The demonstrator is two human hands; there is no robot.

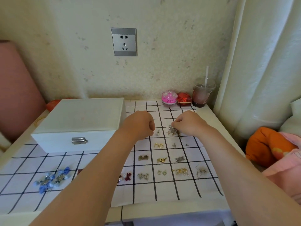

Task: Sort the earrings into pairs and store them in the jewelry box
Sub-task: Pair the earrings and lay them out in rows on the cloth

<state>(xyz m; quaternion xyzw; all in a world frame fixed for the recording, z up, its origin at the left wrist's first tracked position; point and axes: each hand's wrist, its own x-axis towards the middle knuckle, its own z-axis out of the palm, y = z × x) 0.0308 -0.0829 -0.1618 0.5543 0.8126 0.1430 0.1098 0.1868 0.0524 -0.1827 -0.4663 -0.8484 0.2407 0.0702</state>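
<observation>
Pinching the tangled silvery earring heap (175, 132) with my right hand (189, 123); left hand (138, 126) curled, hold unclear. Nearer, sorted pairs (158, 145) lie ready; white latched jewelry box (78, 124), left, unopened, so storing remains.

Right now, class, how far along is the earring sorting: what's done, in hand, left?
Done: pairs sit in squares on the cloth, like the gold hoops. In hand: the right hand pinches into the unsorted pile; the left hand curls beside a loose earring. Left: storing; the white box is closed.
</observation>
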